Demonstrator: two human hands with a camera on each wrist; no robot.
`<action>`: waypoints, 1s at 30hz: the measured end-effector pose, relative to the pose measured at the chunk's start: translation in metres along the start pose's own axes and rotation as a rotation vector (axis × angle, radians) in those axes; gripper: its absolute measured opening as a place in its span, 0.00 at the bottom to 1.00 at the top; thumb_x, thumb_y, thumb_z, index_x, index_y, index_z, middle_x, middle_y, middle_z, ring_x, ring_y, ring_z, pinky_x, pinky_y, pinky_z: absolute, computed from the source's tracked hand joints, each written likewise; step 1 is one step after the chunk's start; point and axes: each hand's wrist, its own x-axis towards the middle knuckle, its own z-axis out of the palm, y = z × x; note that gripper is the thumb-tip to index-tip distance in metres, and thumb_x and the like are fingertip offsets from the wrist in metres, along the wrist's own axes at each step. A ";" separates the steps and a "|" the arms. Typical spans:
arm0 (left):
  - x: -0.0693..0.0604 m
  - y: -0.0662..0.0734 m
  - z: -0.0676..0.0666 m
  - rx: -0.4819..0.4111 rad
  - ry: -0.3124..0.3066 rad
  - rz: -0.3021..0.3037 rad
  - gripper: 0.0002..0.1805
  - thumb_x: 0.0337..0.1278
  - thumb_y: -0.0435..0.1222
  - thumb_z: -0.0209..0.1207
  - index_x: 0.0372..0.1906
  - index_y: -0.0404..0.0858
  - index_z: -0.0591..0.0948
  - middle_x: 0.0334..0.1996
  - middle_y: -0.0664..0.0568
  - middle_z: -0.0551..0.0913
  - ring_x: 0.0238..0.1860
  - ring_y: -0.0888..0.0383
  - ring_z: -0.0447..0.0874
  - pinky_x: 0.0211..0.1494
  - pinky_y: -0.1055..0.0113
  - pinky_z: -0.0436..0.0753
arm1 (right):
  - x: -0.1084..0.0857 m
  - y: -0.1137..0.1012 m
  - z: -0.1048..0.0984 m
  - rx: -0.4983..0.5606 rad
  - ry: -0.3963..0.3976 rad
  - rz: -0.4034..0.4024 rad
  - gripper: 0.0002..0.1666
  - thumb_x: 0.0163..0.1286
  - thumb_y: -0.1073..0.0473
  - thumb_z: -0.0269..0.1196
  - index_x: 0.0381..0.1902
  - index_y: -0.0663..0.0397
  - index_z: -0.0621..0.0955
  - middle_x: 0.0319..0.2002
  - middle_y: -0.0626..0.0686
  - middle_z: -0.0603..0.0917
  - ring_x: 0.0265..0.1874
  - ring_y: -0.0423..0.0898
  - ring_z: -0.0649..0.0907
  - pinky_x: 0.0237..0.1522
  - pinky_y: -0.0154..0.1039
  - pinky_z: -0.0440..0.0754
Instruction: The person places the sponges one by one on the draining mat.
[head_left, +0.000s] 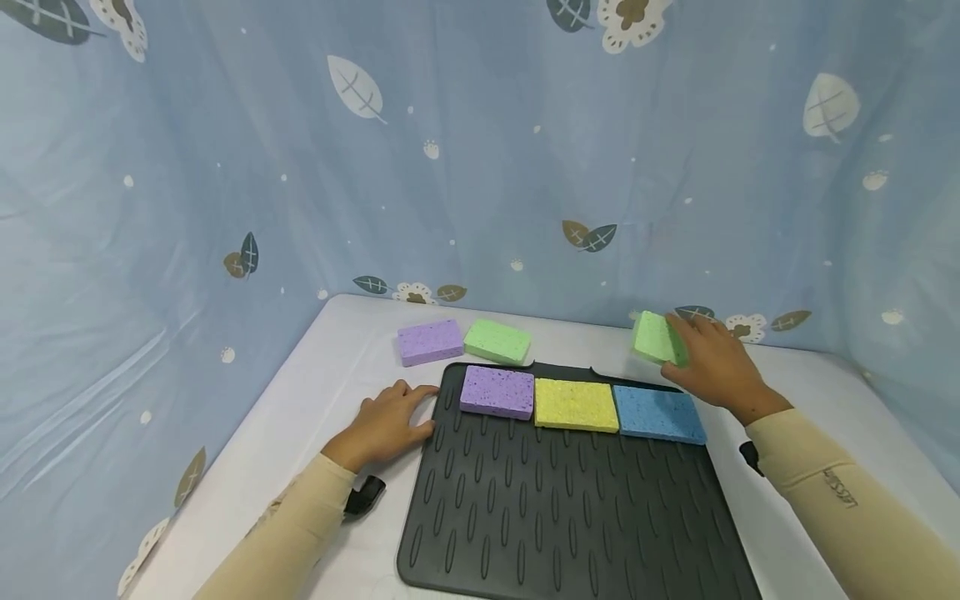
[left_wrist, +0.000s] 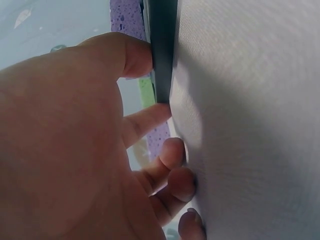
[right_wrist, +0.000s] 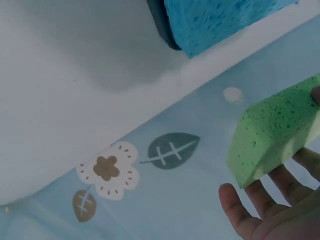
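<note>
My right hand [head_left: 708,358] grips a light green sponge [head_left: 654,337] and holds it tilted above the table, behind the mat's back right corner. In the right wrist view the same sponge [right_wrist: 275,127] shows between thumb and fingers. My left hand [head_left: 386,423] rests by the left edge of the black ribbed mat [head_left: 525,517]; in the left wrist view its thumb and index finger touch the mat's edge [left_wrist: 162,50], the other fingers loosely bent. Along the mat's back edge lie a purple sponge [head_left: 497,392], a yellow sponge [head_left: 576,405] and a blue sponge [head_left: 660,414], side by side.
Behind the mat, on the white table [head_left: 352,350], lie another purple sponge [head_left: 430,342] and another green sponge [head_left: 497,341]. A blue patterned curtain [head_left: 480,167] hangs along the table's back and left side.
</note>
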 end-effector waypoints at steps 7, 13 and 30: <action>0.002 -0.003 0.002 0.011 -0.001 0.010 0.32 0.62 0.51 0.59 0.71 0.52 0.71 0.44 0.48 0.75 0.42 0.54 0.72 0.45 0.49 0.73 | -0.038 -0.021 -0.002 0.038 0.107 -0.055 0.45 0.63 0.54 0.63 0.75 0.63 0.63 0.61 0.73 0.73 0.54 0.69 0.74 0.41 0.61 0.74; 0.001 -0.005 0.001 0.005 -0.016 0.009 0.33 0.62 0.51 0.58 0.72 0.50 0.70 0.45 0.46 0.74 0.44 0.52 0.73 0.47 0.46 0.73 | -0.060 -0.059 0.002 0.026 0.224 -0.172 0.42 0.62 0.54 0.68 0.72 0.59 0.69 0.56 0.68 0.78 0.51 0.66 0.77 0.42 0.59 0.75; 0.000 -0.002 0.002 0.003 -0.027 0.036 0.33 0.64 0.51 0.57 0.73 0.50 0.69 0.47 0.45 0.75 0.45 0.50 0.74 0.49 0.42 0.74 | -0.097 -0.174 0.042 0.015 0.096 -0.347 0.41 0.61 0.38 0.70 0.69 0.43 0.75 0.55 0.54 0.82 0.52 0.53 0.82 0.44 0.50 0.83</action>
